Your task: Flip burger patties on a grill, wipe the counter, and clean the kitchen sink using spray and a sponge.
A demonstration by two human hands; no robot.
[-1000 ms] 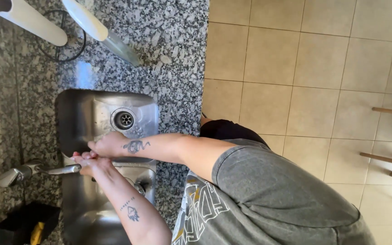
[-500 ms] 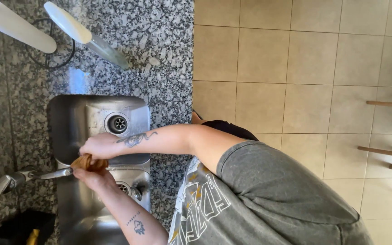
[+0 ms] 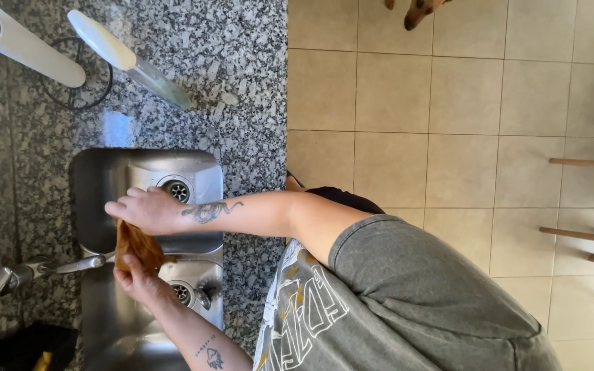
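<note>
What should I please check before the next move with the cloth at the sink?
1. Both hands on the brown cloth: ok; right hand grips its top, left hand its lower end.
2. Cloth over the sink, not the counter: ok.
3. Cloth near the faucet spout: ok.
4. Water running: cannot tell.
5. Upper drain uncovered: ok.
6. White-handled knife apart from the hands: ok, it lies on the granite counter.
</note>
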